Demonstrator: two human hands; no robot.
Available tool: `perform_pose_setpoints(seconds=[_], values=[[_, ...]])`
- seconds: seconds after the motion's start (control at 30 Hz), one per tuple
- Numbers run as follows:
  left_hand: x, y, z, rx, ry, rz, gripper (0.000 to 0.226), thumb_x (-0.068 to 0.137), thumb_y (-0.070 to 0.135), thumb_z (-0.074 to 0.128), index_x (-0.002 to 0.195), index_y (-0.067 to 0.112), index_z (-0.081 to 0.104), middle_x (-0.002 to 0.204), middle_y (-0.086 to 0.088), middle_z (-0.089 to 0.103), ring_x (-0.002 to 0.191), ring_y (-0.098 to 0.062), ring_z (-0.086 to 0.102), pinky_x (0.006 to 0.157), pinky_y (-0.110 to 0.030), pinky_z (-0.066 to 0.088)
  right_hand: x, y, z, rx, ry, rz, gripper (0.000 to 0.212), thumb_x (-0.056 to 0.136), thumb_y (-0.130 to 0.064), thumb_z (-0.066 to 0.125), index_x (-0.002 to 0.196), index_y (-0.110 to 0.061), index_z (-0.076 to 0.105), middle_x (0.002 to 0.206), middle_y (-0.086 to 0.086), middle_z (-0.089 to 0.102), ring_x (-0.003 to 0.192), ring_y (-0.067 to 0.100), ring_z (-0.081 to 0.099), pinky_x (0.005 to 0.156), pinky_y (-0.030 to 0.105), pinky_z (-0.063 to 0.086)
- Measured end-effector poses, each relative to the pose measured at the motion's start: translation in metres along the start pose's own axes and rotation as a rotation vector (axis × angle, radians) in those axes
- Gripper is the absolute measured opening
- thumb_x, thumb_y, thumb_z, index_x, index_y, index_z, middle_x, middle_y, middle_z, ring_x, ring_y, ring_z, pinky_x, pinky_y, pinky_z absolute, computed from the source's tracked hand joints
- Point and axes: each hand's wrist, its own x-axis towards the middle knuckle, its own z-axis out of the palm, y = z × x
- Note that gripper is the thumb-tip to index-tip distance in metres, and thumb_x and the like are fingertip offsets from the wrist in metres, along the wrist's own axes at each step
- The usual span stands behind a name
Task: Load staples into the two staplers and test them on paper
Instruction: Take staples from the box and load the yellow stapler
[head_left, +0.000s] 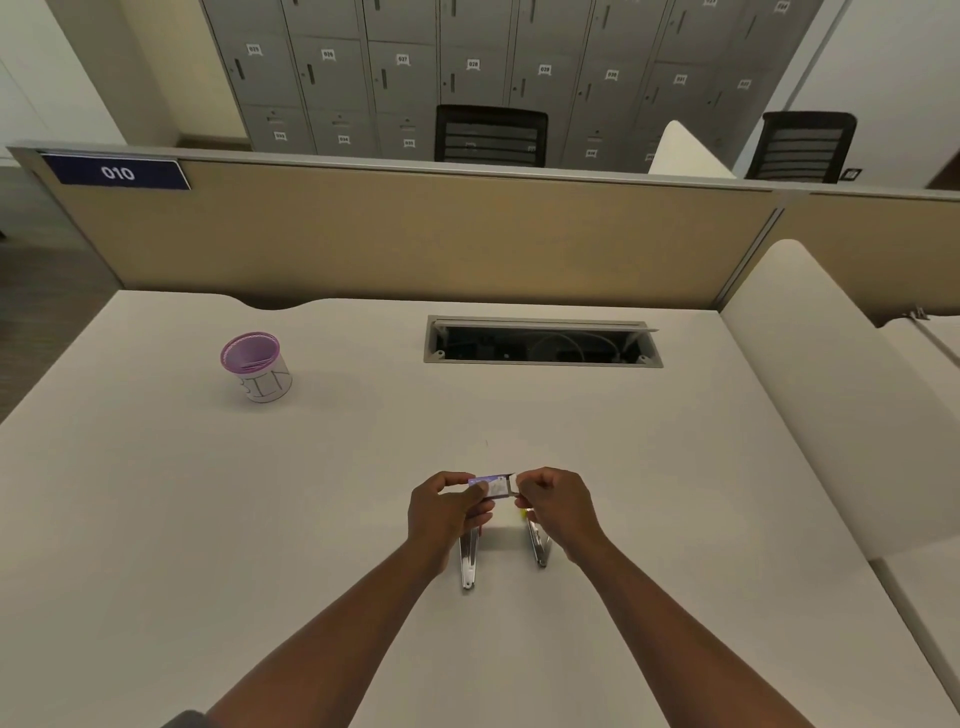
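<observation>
Both hands meet over the middle of the bench (156, 519), toward its near edge, sharing a small staple box (491, 486). The left hand (447, 512) grips the box's left end, fingers curled round it. The right hand (558, 506) pinches the box's right end, where a flap or tray looks partly open; what is inside is too small to tell. Two staplers (468, 564) lie on the bench just beneath the hands, side by side and apart: the left one shows a long metal body, and the right stapler (538, 545) is partly hidden by the right hand, with a yellow bit at its far end. A pink mesh cup (254, 366) marked "BIN" stands toward the far left corner. A cable slot (543, 343) sits open near the far edge.
</observation>
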Motion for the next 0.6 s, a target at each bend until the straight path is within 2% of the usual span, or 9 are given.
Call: perform_pose_setpoints(seconds=[0.13,0.2,0.33,0.5,0.6], values=[[-0.002,0.002,0.002,0.031,-0.010,0.004,0.019,0.081,0.007,0.077,0.096,0.003,0.067,0.081,-0.022,0.075,0.076,-0.034,0.075,0.066,-0.035,0.061,-0.001,-0.002,0.004,-0.203,0.036,-0.104,0.019,0.088,-0.014,0.055,0.083,-0.013,0.072,0.070,-0.004,0.070,0.053,-0.006,0.061,0.051,0.004,0.041],[-0.002,0.002,0.003,0.048,-0.016,0.005,0.019,0.081,0.008,0.077,0.096,0.004,0.067,0.079,-0.020,0.075,0.075,-0.032,0.075,0.065,-0.033,0.061,-0.002,-0.003,0.005,-0.221,0.028,-0.117,0.018,0.088,-0.015,0.055,0.084,-0.013,0.072,0.072,-0.003,0.071,0.057,-0.003,0.063,0.055,0.008,0.043],[-0.001,0.002,0.001,0.059,-0.001,-0.002,0.019,0.080,0.008,0.078,0.096,0.004,0.068,0.078,-0.019,0.075,0.074,-0.032,0.075,0.064,-0.035,0.061,-0.002,-0.003,0.005,-0.093,-0.006,-0.085,0.015,0.088,-0.017,0.059,0.087,-0.014,0.074,0.080,-0.002,0.074,0.065,0.007,0.070,0.062,0.022,0.053],[0.002,0.001,0.003,0.106,-0.026,-0.009,0.017,0.081,0.010,0.078,0.096,0.005,0.070,0.079,-0.018,0.076,0.075,-0.031,0.075,0.066,-0.035,0.062,0.003,-0.001,-0.003,0.068,-0.100,-0.001,0.008,0.087,-0.020,0.065,0.091,-0.019,0.073,0.082,0.000,0.075,0.063,0.004,0.070,0.056,0.020,0.050],[0.006,0.003,0.005,0.160,-0.034,0.014,0.015,0.080,0.008,0.077,0.094,0.006,0.072,0.077,-0.016,0.076,0.073,-0.030,0.075,0.063,-0.032,0.061,0.009,0.002,-0.007,-0.130,-0.169,-0.132,0.019,0.089,-0.026,0.063,0.108,-0.024,0.066,0.089,-0.002,0.074,0.072,0.005,0.070,0.064,0.016,0.047]])
